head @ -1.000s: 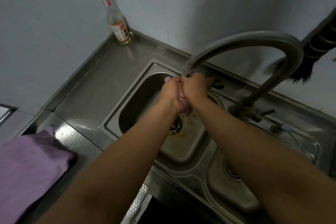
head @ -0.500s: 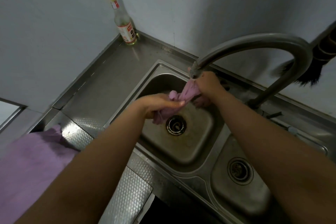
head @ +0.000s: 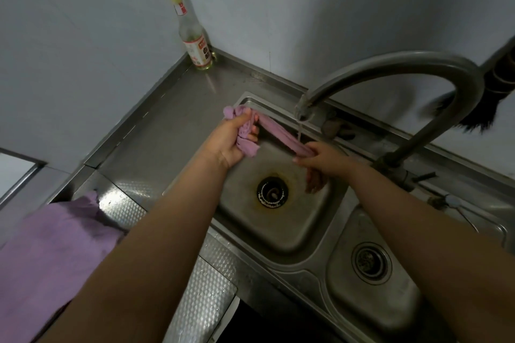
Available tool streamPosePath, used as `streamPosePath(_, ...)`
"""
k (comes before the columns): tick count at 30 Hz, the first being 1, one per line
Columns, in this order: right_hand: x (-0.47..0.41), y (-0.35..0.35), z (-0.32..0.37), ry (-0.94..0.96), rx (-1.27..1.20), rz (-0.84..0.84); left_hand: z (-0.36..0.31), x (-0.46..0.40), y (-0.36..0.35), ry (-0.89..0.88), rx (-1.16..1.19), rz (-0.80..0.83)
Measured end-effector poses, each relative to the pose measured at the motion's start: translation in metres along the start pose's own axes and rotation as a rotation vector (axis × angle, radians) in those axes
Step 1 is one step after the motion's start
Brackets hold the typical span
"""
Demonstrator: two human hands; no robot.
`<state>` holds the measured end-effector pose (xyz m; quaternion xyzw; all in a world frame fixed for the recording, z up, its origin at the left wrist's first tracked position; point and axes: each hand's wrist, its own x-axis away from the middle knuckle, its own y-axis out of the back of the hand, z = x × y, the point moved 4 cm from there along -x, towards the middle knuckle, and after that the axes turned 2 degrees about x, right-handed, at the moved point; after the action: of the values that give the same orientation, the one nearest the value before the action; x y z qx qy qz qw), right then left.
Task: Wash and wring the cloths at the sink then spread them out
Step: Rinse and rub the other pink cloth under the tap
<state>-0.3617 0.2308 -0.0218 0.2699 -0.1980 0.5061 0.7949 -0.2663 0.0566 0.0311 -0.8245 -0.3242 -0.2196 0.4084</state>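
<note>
A wet purple cloth [head: 278, 131] is stretched into a twisted rope over the left basin of the steel sink [head: 301, 234]. My left hand [head: 231, 139] grips its bunched end at the basin's far left rim. My right hand [head: 323, 159] holds the other end lower and to the right, under the curved tap [head: 395, 69]. A thin stream of water falls from the spout onto the cloth. A second purple cloth [head: 50, 253] lies spread on the counter at the lower left.
A glass bottle [head: 193, 39] with a yellow cap stands in the back corner of the steel counter [head: 178, 125]. A smaller right basin [head: 373, 267] has its own drain. A dark brush [head: 479, 114] hangs at the right wall. A scrub pad [head: 333, 127] lies behind the basin.
Both hands were clasped together on the balled cloth under the spout. They have pulled apart, the left hand going left and up, and the cloth is now drawn out between them.
</note>
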Motion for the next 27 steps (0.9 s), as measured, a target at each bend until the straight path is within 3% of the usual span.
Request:
streamPosePath(4, -0.009, 0.001, 0.006, 0.039, -0.633, -0.216, 0.024, -0.001, 0.004, 0.02, 0.087, -0.145)
streamPosePath(6, -0.007, -0.01, 0.022, 0.095, -0.809, -0.244, 0.042, 0.001, 0.001, 0.046, 0.06, -0.231)
streamPosePath(8, -0.002, -0.027, 0.038, 0.165, -0.836, -0.177, 0.057, 0.004, -0.007, 0.097, 0.053, -0.281)
streamPosePath(11, 0.007, -0.047, 0.056, 0.324, -0.52, -0.115, 0.068, 0.012, -0.026, 0.172, -0.032, -0.236)
streamPosePath(14, 0.007, -0.044, 0.058, 0.429, -0.361, -0.228, 0.073, 0.018, -0.041, 0.161, -0.068, -0.166)
streamPosePath(16, 0.009, -0.037, 0.057, 0.368, -0.458, -0.351, 0.075, 0.019, -0.045, 0.145, -0.117, -0.189)
streamPosePath(20, 0.0, -0.032, 0.056, 0.12, -0.636, -0.454, 0.075, 0.015, -0.045, 0.089, -0.448, -0.26)
streamPosePath(22, -0.009, -0.028, 0.058, 0.022, -0.703, -0.473, 0.073, 0.014, -0.046, 0.013, -0.496, -0.287)
streamPosePath(27, -0.027, -0.021, 0.057, -0.072, -0.887, -0.587, 0.074, 0.016, -0.039, -0.152, -0.685, -0.278)
